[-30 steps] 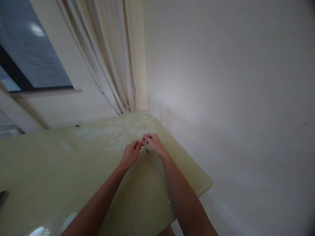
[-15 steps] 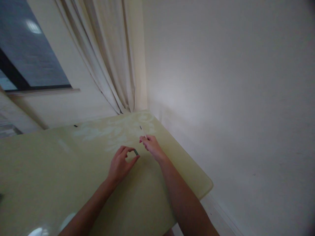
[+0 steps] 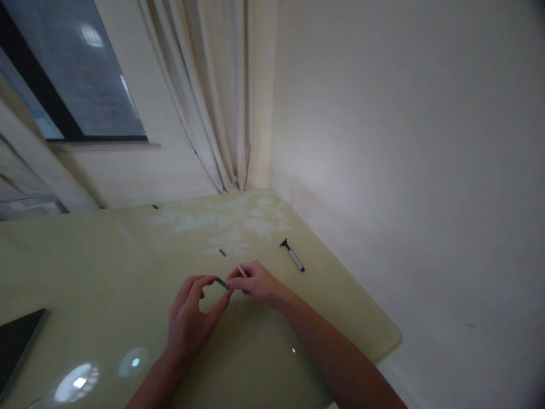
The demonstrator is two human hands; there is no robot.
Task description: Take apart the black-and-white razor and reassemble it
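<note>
In the head view, my left hand [image 3: 189, 309] pinches a small dark green strip [image 3: 221, 282] by its ends between thumb and fingers; its kind is unclear. My right hand [image 3: 254, 281] is closed round a thin whitish stick [image 3: 242, 271], whose lower part is hidden in the fingers. The right fingertips meet the strip's near end. Just beyond both hands, a small dark flat piece [image 3: 222, 252] lies on the table. To the right of my right hand rests a razor [image 3: 292, 255] with a black head and a silver-grey handle.
The glossy pale green table [image 3: 106, 272] ends at a rounded right corner near the wall. A black flat object [image 3: 19, 341] lies at the left. Another small dark piece [image 3: 155, 207] sits near the back edge. A curtain [image 3: 213, 102] hangs behind.
My right hand has come down and towards my left hand, its fingers now at the strip. The razor is now visible on the table. The view has shifted left.
</note>
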